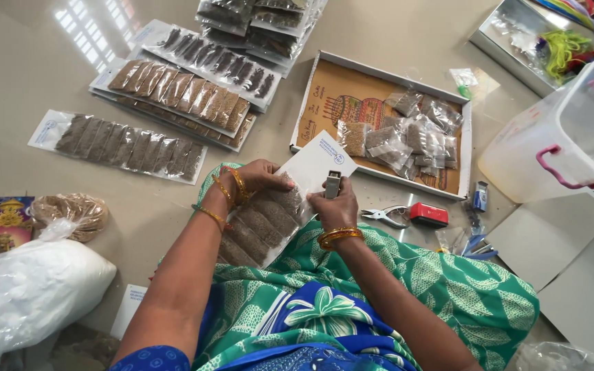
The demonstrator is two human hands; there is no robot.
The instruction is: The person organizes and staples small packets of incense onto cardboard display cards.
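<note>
A white card [290, 196] lined with small packets of brown seeds is held over the lap, above the green patterned cloth [407, 275]. The left hand [259, 177] is closed on the card's upper left edge, thumb laid across the packets. The right hand [335, 206] is curled around a small metal stapler [333, 184], which is pressed at the card's right edge. On the floor beyond, a flat box [324, 93] of loose packets is seen, with finished cards [122, 144] laid toward the far left and a hole punch [388, 216] just right of the right hand.
</note>
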